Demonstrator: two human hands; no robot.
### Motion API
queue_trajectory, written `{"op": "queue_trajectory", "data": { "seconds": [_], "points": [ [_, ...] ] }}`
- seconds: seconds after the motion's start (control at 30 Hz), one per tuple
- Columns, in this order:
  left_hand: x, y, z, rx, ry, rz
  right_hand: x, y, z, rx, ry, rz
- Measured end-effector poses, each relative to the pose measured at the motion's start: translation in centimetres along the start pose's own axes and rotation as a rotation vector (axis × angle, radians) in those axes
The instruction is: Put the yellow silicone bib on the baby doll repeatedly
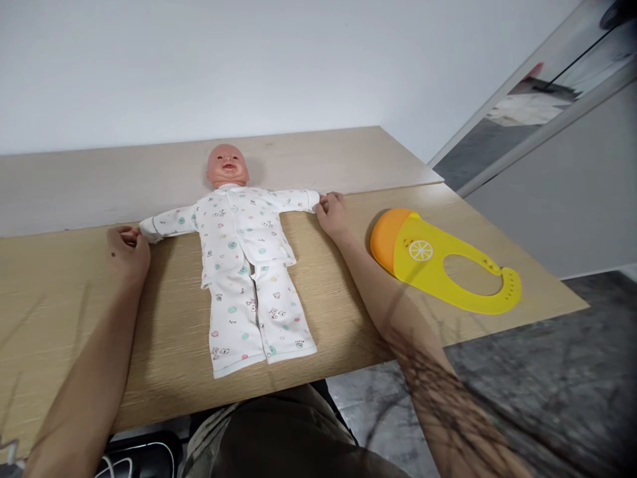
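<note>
A baby doll (227,166) lies on its back, head toward the wall, with both arms stretched out sideways. It wears a white printed long-sleeved top (239,229) and matching trousers (239,318); no feet show past the trouser legs. My left hand (128,255) is closed at the end of the sleeve on the left, with fingers curled around the doll's small hand. At the opposite cuff, my right hand (332,214) pinches the doll's other hand, which is mostly covered by my fingers.
To the right of my right forearm lies a yellow silicone bib (432,245) with an orange catch pocket (389,239). The wooden table (348,325) meets a paler board (318,153) along the white wall. Below the front edge, a black bag or seat (144,458) with a white cable is partly visible.
</note>
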State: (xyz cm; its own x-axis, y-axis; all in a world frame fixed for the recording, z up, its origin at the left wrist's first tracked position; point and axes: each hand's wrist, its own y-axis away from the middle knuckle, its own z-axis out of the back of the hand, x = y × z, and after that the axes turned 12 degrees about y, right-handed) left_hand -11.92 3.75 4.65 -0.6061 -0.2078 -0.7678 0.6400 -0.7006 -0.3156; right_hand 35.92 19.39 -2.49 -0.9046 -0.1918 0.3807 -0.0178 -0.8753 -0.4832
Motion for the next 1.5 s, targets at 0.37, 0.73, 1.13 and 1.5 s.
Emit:
{"op": "queue_trajectory", "data": {
  "seconds": [0.37,0.73,1.13,1.5],
  "points": [
    [1.3,1.0,-1.7,0.236,-0.173,-0.440,2.6,1.5,-0.1,-0.130,0.038,0.197],
    [-1.0,4.4,-3.7,0.346,-0.054,-0.488,6.4,3.3,0.7,0.104,-0.025,0.385],
    [-3.4,6.8,-3.0,0.457,-0.065,-0.408,9.3,7.4,3.7,0.253,-0.071,0.278],
    [-1.4,10.9,1.7,0.599,-0.015,-0.577,7.6,11.1,6.3,0.223,-0.279,0.644]
  ]
}}
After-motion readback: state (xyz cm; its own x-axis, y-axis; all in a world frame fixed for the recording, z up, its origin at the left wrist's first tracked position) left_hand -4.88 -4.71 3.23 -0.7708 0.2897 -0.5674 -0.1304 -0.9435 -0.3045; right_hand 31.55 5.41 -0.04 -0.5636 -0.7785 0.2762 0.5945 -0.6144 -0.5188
